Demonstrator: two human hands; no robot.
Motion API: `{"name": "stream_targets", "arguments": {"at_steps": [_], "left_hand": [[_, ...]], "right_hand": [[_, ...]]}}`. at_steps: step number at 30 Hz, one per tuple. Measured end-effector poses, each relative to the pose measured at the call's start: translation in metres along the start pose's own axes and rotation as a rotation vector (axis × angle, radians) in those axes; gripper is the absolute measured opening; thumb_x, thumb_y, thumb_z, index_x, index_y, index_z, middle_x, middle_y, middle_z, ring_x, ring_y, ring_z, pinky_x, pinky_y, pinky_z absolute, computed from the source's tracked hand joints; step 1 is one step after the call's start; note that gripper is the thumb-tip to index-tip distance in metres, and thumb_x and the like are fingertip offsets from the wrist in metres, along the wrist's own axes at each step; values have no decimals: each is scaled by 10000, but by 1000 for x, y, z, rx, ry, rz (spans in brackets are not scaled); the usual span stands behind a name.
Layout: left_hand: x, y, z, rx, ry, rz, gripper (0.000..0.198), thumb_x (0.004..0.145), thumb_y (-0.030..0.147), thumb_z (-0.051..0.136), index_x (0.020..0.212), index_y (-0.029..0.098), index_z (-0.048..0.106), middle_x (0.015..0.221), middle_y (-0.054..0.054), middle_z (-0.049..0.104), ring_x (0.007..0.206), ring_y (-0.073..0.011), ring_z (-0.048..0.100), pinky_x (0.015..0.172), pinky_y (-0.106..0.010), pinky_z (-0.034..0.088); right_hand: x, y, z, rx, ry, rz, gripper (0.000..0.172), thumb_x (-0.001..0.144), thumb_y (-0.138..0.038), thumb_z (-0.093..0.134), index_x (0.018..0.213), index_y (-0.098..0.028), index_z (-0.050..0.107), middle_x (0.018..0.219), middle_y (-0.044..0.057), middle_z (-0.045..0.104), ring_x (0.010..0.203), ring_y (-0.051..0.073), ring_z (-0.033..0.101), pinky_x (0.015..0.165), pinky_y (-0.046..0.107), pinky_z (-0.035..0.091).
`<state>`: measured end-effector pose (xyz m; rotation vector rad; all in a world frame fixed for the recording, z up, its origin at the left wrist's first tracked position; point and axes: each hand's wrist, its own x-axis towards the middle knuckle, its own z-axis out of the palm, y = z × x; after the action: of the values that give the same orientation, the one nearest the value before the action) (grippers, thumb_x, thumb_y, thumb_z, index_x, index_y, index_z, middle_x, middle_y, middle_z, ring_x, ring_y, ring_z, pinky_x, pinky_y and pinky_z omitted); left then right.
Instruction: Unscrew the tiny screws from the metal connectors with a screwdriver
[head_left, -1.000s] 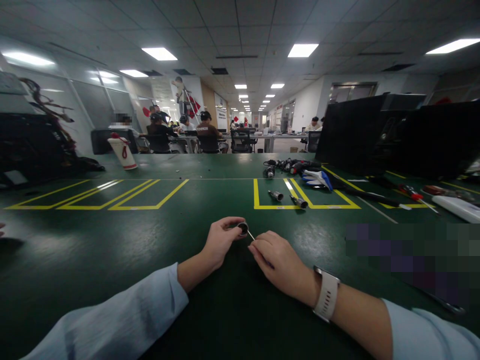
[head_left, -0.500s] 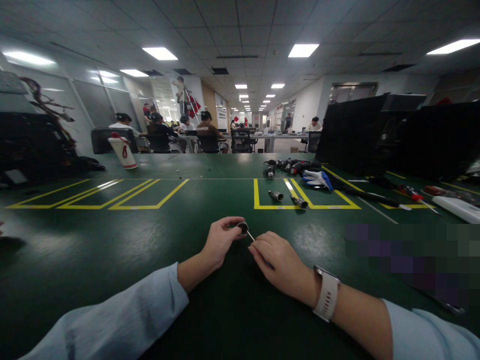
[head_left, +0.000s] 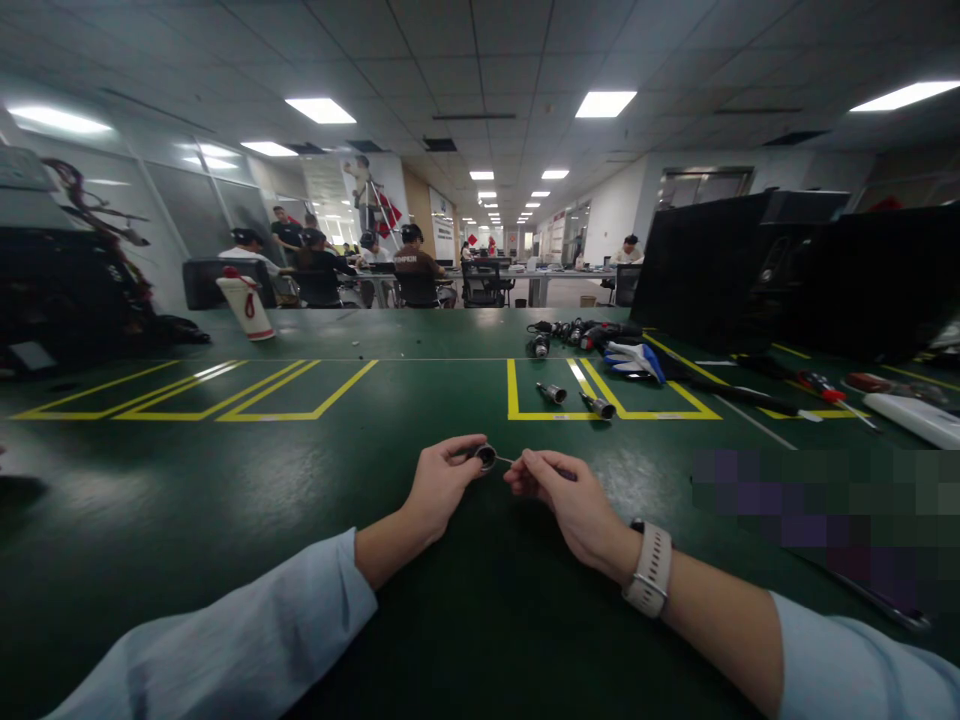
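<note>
Between the thumb and fingers of my left hand (head_left: 442, 485) is a small round metal connector (head_left: 487, 457), its dark open end showing. My right hand (head_left: 559, 495) is closed around a small screwdriver (head_left: 505, 460). Its thin shaft points left, with the tip at the connector's rim; whether it is inside cannot be made out. A bit of dark handle shows behind the right fingers. Beyond my hands, two similar metal connectors lie on the green table, one (head_left: 553, 392) inside a yellow taped outline and the other (head_left: 599, 404) across its front line.
At the back lie dark cabled parts (head_left: 581, 330) and a blue-and-white glove (head_left: 635, 360). To the right are a red-handled screwdriver (head_left: 825, 387) and a white box (head_left: 915, 418). A white cup (head_left: 246, 305) stands back left. Black equipment flanks both sides; people sit beyond the table.
My right hand has turned and shifted slightly up and right, so the screwdriver lies flatter and its handle shows. My left hand stays in place with the connector.
</note>
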<state>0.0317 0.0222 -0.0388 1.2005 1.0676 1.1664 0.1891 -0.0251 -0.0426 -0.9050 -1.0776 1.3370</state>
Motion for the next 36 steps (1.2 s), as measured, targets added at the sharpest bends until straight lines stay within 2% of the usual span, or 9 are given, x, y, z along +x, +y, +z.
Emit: {"name": "stream_targets", "arguments": {"at_steps": [9,18,27,31,36], "left_hand": [[0,1,3,-67,40,-8,305,622,59,672,925,81,660,834,-88,707,803,-181,665,794,-300,537],[3,-1,-1,-31,21,-14,308,640,64,676,945,104,660,897,-92,699,819,-181,663,776,-288,548],[7,-5,-3,-76,57,1,296,646,37,649,934,105,663,891,-90,695,841,-184,658,776,-297,551],[5,-2,0,-81,72,-5,278,641,24,634,907,96,667,888,-95,693,838,-188,657,773,-304,552],[3,1,2,-94,99,1,251,615,29,656,856,93,678,864,-90,698,815,-190,661,785,-318,548]], "right_hand": [[2,1,0,117,-5,40,297,744,-416,634,791,-125,673,785,55,654,757,150,586,780,330,443],[-3,-3,4,-109,-35,-49,236,772,-372,613,800,-147,680,821,46,653,820,165,588,825,348,450],[-1,-7,3,167,-29,100,243,724,-354,664,812,-128,667,860,68,661,838,171,610,871,370,436],[-1,-6,3,183,-46,92,234,743,-347,650,824,-128,667,858,65,661,847,173,613,879,368,435],[-1,-1,4,80,-38,51,259,743,-374,647,820,-127,672,860,69,666,835,169,608,859,361,442]]}}
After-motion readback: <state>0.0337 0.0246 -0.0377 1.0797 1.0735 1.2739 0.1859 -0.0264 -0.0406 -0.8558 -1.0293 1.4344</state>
